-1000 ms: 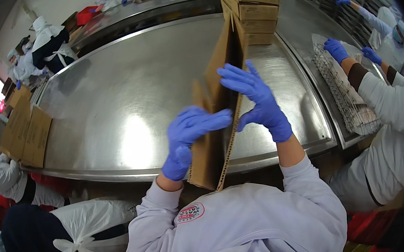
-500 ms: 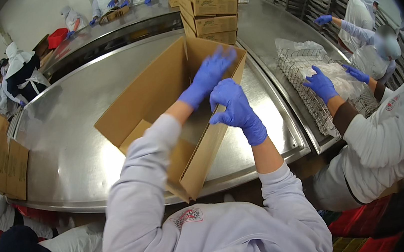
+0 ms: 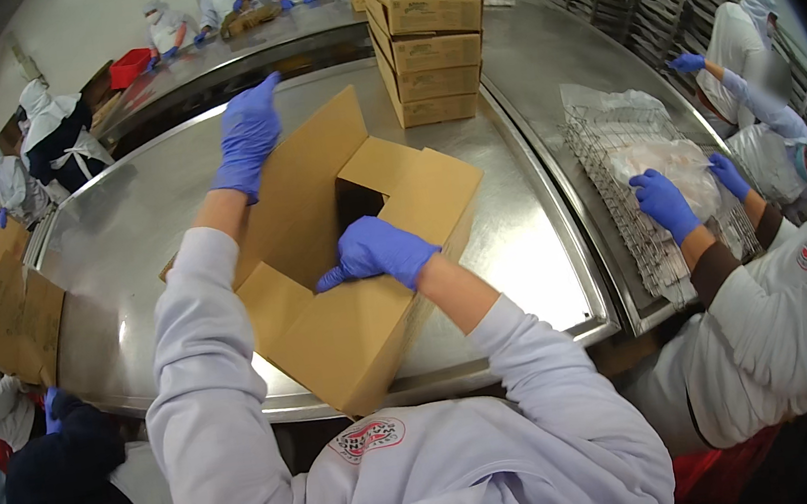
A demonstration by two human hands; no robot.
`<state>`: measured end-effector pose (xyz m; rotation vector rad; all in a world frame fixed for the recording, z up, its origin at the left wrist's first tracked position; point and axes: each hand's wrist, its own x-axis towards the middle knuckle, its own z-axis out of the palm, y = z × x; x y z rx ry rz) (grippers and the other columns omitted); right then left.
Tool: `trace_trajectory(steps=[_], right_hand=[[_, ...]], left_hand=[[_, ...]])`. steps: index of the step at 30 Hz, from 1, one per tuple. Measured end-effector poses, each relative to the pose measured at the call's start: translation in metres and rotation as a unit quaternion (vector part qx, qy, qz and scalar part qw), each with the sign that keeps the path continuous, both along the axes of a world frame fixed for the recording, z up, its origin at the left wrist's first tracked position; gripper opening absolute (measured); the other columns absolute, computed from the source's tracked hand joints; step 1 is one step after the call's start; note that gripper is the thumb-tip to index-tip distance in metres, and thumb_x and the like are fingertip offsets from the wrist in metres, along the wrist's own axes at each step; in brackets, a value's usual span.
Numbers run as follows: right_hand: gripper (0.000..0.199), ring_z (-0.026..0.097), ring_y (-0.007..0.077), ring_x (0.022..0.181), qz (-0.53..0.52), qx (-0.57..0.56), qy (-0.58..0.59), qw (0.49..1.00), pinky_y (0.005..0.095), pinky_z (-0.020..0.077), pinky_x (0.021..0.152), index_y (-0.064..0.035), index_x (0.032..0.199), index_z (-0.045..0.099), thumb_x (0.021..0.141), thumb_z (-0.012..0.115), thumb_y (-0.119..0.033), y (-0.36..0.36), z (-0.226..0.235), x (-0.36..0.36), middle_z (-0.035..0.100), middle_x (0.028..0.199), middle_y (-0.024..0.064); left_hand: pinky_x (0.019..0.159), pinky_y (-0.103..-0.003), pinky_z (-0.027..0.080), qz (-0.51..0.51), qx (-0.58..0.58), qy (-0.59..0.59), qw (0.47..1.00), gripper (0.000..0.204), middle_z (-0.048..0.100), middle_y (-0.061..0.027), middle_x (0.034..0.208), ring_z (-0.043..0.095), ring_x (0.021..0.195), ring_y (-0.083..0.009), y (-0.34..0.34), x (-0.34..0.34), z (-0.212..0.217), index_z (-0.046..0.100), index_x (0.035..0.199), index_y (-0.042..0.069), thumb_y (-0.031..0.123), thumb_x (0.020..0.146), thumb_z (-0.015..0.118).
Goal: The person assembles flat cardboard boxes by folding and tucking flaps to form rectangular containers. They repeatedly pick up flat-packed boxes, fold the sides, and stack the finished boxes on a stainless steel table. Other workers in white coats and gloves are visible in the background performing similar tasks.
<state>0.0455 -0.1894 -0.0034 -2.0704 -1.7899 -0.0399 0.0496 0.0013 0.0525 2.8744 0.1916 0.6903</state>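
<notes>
Carton (image 3: 348, 329) — beneath right grip (image 3: 375, 250); left grip (image 3: 251, 140) beside raised flap (image 3: 318, 167).

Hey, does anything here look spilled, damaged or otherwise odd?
Nothing spilled or damaged stands out. The brown cardboard box has its left flap raised while others fold inward, which seems ordinary with the blue-gloved right hand on it.
</notes>
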Motion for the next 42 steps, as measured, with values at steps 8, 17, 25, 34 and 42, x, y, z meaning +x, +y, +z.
trace_trajectory(steps=[8,17,25,34,42], right_hand=[[0.038,0.056,0.0304,0.064,0.046,0.014,0.132,0.99,0.0428,0.0431,0.071,-0.0046,0.066,0.063,0.079,0.056,-0.039,-0.044,-0.06,-0.001,0.057,0.063,0.0175],[0.052,0.033,0.0297,0.124,-0.296,0.291,-0.051,0.908,0.0388,0.0235,0.103,0.002,0.126,0.03,0.09,0.045,-0.032,-0.138,-0.112,0.055,0.028,0.134,0.0202],[0.096,0.032,0.0226,0.125,-0.071,0.631,0.546,0.546,0.033,0.0191,0.106,-0.0008,0.137,0.022,0.077,0.013,-0.075,-0.198,0.017,0.078,0.034,0.136,0.0106],[0.063,0.044,0.0175,0.113,-0.33,0.482,0.535,0.611,0.0313,0.0311,0.098,-0.002,0.123,0.046,0.088,0.037,-0.054,-0.357,-0.167,0.073,0.05,0.123,0.0073],[0.042,0.047,0.0165,0.11,-0.261,0.488,0.61,0.567,0.0334,0.0347,0.095,-0.0067,0.117,0.051,0.09,0.04,-0.037,-0.369,-0.194,0.091,0.053,0.115,0.0057]], left_hand=[[0.09,-0.06,0.03,-0.01,0.111,0.004,0.994,0.056,0.036,-0.0209,0.13,0.039,0.118,-0.0346,-0.097,0.001,-0.102,0.038,0.127,0.007,0.041,0.084,0.047],[0.09,-0.052,0.034,0.075,0.048,0.032,0.996,0.079,0.035,-0.0293,0.128,0.038,0.116,-0.0434,-0.104,0.022,-0.091,0.025,0.136,0.007,0.059,0.08,0.042],[0.091,-0.036,0.038,-0.085,-0.246,-0.403,0.878,0.062,0.057,-0.0146,0.111,0.053,0.105,-0.027,-0.144,0.037,0.032,0.046,0.12,0.0,0.05,0.094,0.019],[0.11,-0.034,0.007,-0.225,-0.843,0.005,0.489,0.059,0.012,-0.0031,0.147,0.009,0.135,-0.021,-0.264,-0.019,-0.238,0.009,0.141,0.006,0.044,0.095,0.015],[0.097,-0.041,0.024,-0.121,-0.825,0.07,0.547,0.074,0.022,-0.0142,0.141,0.021,0.131,-0.0284,-0.253,-0.01,-0.218,0.024,0.136,0.004,0.059,0.087,0.022]])
